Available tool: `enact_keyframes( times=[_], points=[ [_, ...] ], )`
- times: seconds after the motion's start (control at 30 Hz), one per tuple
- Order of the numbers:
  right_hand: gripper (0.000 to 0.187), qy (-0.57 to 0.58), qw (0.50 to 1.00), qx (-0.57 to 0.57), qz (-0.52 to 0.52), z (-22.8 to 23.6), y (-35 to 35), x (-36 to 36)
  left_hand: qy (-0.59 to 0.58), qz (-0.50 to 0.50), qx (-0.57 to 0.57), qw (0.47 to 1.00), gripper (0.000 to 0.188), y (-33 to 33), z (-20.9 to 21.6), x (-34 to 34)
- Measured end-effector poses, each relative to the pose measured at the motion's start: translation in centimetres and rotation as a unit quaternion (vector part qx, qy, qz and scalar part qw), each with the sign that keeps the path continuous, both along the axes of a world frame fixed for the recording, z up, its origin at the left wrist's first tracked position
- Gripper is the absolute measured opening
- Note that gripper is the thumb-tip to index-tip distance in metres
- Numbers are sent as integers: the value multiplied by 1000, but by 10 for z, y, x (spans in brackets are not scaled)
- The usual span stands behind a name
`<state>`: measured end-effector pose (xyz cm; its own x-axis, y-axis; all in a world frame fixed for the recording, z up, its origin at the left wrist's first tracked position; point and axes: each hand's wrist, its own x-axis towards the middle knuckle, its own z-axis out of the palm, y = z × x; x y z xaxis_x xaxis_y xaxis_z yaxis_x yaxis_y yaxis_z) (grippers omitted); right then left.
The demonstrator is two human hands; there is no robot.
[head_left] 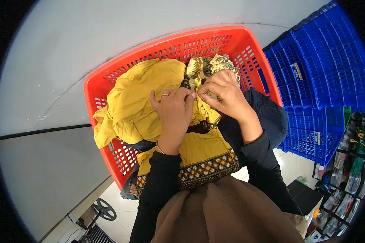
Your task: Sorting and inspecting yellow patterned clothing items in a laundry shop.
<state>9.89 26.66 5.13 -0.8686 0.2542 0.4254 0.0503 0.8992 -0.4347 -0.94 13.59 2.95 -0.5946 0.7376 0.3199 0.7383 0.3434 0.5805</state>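
Observation:
Over a red laundry basket [166, 47], my left hand [175, 110] and my right hand [227, 94] meet with fingertips pinched on a small fold of a yellow garment [148, 95]. The exact spot between the fingers is too small to make out. A thin ring is on a left finger. Plain yellow cloth spreads to the left of the hands. Closer to me, the garment's dark flowered border [209, 170] hangs over the basket's near side. Patterned cream and black cloth [220, 62] lies beyond my right hand, and dark navy cloth [267, 117] is beside my right wrist.
Blue plastic crates [324, 60] are stacked to the right. A grey wall panel [69, 44] stands behind and left of the basket. At lower right is a rack with packaged items [348, 174]. A black wheel-shaped part [104, 209] shows at lower left, above white floor tiles [119, 216].

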Motion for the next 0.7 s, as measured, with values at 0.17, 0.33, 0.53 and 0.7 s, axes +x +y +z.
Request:
enact_keyframes(
  times=[0.17,0.33,0.53,0.7],
  points=[
    [13,0,1000,14,9,-5,-4,-1,11,-17,-27,999,14,-1,-4,-2],
    [17,17,1000,9,-2,-10,-7,-4,-23,-17,-56,998,14,-1,0,-2],
    [20,85,996,-5,-10,-7,-3,-4,7,-1,-2,1000,11,3,14,4],
    [22,119,993,14,-4,-7,-4,-5,75,2,41,996,10,2,12,9]
  ],
)
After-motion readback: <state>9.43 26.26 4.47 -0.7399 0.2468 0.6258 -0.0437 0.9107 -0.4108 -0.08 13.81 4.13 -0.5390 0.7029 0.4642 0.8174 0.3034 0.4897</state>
